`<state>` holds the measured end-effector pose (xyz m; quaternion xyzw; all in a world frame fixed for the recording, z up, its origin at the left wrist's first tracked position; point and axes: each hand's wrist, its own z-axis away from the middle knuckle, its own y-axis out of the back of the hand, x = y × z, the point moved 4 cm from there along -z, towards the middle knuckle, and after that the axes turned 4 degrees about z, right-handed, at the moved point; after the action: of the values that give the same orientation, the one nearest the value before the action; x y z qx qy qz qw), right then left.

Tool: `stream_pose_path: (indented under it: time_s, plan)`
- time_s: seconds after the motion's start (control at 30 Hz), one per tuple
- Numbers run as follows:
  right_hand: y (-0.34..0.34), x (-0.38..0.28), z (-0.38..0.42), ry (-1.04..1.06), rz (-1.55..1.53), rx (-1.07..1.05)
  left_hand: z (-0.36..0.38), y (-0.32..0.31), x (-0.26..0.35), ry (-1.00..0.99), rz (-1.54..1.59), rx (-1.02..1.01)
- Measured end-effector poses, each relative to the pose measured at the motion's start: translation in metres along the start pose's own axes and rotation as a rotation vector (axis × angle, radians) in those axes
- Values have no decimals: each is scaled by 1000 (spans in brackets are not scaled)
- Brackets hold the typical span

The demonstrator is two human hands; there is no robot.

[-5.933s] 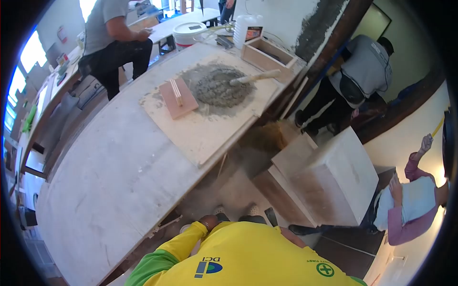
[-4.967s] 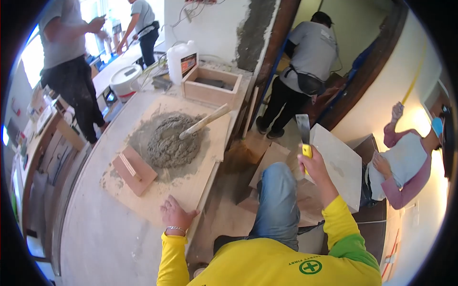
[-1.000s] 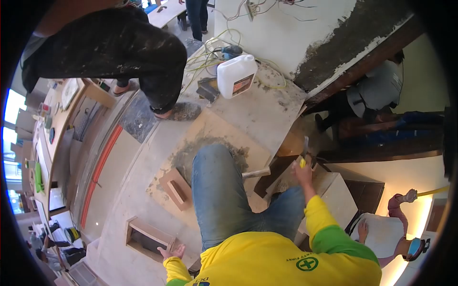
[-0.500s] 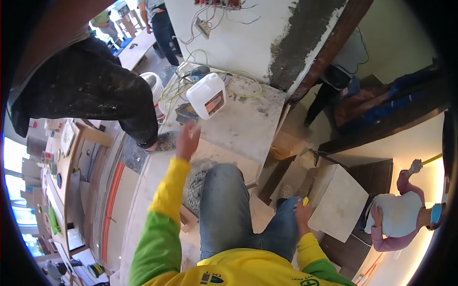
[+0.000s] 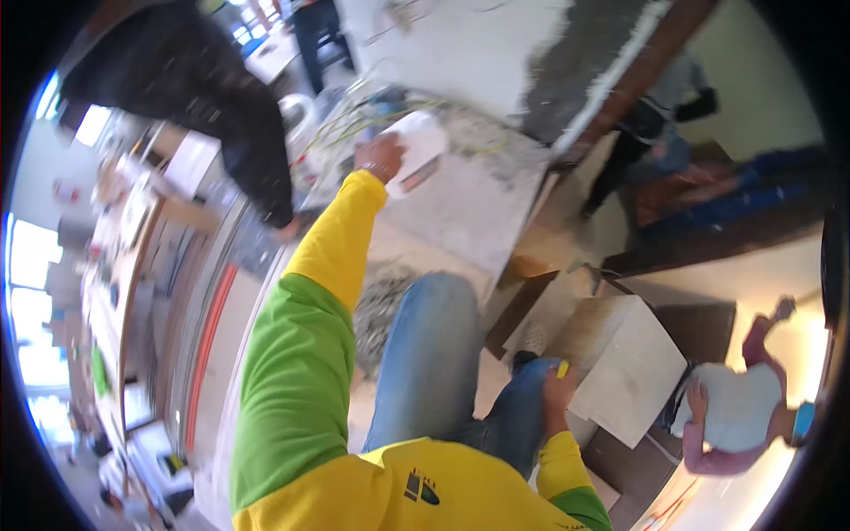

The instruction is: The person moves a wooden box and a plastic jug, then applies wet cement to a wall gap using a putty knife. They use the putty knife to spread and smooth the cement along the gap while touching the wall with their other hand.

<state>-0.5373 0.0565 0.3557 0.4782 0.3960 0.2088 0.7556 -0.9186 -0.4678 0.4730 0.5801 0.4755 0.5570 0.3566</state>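
My left hand point(image 5: 381, 157) is at the near left side of a white plastic jug point(image 5: 423, 146), touching or overlapping it; motion blur hides its fingers. The jug, with a label, is on a dusty pale board point(image 5: 496, 199). My right hand point(image 5: 559, 395) rests by my right knee, closed on a small yellow object point(image 5: 563, 369). Grey mortar-like material point(image 5: 381, 310) lies beside my left knee. Yellow-green cable point(image 5: 354, 124) loops behind the jug.
A person's dark-trousered leg point(image 5: 252, 133) stands at the upper left. Another person point(image 5: 730, 407) is at the right. A pale box point(image 5: 629, 372) sits beside my right hand. More people are farther back. A long workbench point(image 5: 133, 283) with clutter runs along the left.
My left hand has moved forward and right, from above the board to the jug. The camera view has shifted slightly. My right hand stays by my knee with the yellow object.
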Motion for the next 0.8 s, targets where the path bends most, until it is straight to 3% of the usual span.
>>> stream_pose_path:
  time_s: [0.1, 0.17, 0.27, 0.3, 0.33, 0.37, 0.47, 0.5, 0.53, 0.57, 0.6, 0.67, 0.73, 0.77, 0.8]
  plan:
    - [-13, 19, -27, 179, 81, 54, 85, 87, -24, -139, 127, 71]
    - [-17, 16, -39, 163, -33, -11, 150, 158, -50, -132, 251, 34]
    - [-35, 20, -61, 182, 30, -8, 259, 232, -104, 73, 68, 35]
    - [-40, 10, -60, 220, 34, -38, 296, 235, -141, 38, 8, 4]
    - [-38, 3, -62, 267, 155, 3, 339, 242, -160, 126, -21, 38]
    - [-31, -17, -56, 309, 269, 55, 380, 256, -166, 425, 82, 35]
    - [-34, -39, -64, 398, 192, -85, 508, 236, -214, 902, 36, 46]
    - [-36, -35, -67, 392, 154, -160, 554, 221, -233, 988, 50, 28]
    - [-35, -35, -66, 372, 221, -143, 596, 200, -244, 899, -33, 71]
    - [-36, -41, -69, 342, 284, -116, 642, 172, -272, 1022, -48, 90]
    - [-39, -43, -73, 336, 288, -113, 652, 166, -262, 1286, 114, 213]
    - [-32, -56, -75, 293, 317, -128, 696, 133, -276, 1437, 39, 202]
    - [-25, -74, -64, 243, 335, -130, 731, 100, -290, 1426, -178, 153]
    - [-25, -78, -64, 232, 327, -108, 731, 96, -290, 1526, -177, 61]
    - [-20, -82, -61, 205, 322, -74, 738, 92, -291, 1461, -203, 188]
